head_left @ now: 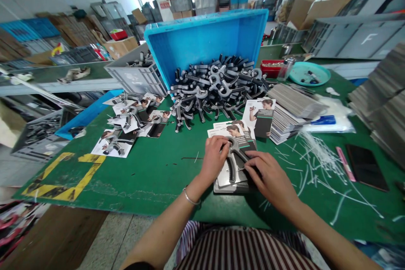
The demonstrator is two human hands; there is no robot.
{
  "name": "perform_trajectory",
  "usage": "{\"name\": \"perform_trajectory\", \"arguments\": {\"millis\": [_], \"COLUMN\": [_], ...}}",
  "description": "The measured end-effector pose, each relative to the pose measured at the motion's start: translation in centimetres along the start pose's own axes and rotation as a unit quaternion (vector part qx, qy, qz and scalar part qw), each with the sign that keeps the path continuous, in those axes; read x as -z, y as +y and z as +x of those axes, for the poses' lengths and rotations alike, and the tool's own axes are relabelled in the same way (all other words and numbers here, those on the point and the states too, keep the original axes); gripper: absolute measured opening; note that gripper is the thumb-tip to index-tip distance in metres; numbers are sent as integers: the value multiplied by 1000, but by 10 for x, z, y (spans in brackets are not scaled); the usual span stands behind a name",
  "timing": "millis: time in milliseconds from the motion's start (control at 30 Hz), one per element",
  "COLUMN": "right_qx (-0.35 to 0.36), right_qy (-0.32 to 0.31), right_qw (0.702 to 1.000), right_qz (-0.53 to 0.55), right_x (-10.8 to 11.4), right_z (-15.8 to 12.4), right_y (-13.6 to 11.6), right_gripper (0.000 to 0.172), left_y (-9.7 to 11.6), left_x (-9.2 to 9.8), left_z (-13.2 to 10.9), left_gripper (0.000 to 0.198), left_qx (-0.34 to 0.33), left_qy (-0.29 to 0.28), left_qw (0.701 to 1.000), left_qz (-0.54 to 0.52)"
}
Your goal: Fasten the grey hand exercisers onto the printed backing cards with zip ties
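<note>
Left grip: your left grip (pixel 212 159) is closing its fingers on the top of a hand exerciser (pixel 232 169), apparently bracing it.
Right grip: your right grip (pixel 271 174) is bending its fingertips against the exerciser's right handle; you are hiding the contact, so I cannot tell whether it is pinching anything.
Exerciser: it is lying between both grips, legs spreading toward you, probably flat for easy handling.
Printed cards: just beyond your left grip, printed cards (pixel 232 127) are overlapping; their lettering is blurring past reading.
White strands: right of your right grip, white strands (pixel 311 152) are scattering over the green counter (pixel 164 181), presumably within easy reach; a phone (pixel 367 166) is lying farther right.
Carded exercisers: left of your left grip, carded exercisers (pixel 114 145) are lying in a loose group.
Blue crate: beyond both grips, a blue crate (pixel 205 40) is tipping toward you, perhaps letting its loose exercisers (pixel 202 86) spill nearer.
Grey bin: far right beyond your right grip, a grey bin (pixel 344 40) is showing a white "F".
</note>
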State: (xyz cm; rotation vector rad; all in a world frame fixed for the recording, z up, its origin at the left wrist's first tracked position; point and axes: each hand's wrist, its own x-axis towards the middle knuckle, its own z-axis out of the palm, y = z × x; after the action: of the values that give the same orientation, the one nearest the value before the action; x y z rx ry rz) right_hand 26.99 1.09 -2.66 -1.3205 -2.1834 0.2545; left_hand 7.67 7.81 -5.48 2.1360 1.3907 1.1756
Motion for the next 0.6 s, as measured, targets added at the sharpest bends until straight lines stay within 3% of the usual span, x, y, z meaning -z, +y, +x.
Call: {"name": "perform_trajectory", "arguments": {"millis": [100,200,333,467,600], "right_qx": [13,38,-1,-56,-41], "right_qy": [41,9,-93,-65,-67], "right_qw": [999,999,985,978,981], "right_qz": [-14,20,145,192,179], "right_x": [17,27,12,-10,-13], "right_z": [17,31,46,56,51], "right_y": [9,5,-11,-15,-10], "right_gripper": [6,4,7,4,7], "left_y": [-1,0,0,-3,-6], "left_x": [1,1,1,3,4], "left_z": [1,3,4,3,1], "left_gripper": [8,7,8,9,12], "left_qx": [1,-6,-6,-3,-2], "left_qy": [-5,-19,-28,-30,-18], "left_qw": [1000,999,999,997,994], "left_qz": [-9,-27,-39,-66,-107]}}
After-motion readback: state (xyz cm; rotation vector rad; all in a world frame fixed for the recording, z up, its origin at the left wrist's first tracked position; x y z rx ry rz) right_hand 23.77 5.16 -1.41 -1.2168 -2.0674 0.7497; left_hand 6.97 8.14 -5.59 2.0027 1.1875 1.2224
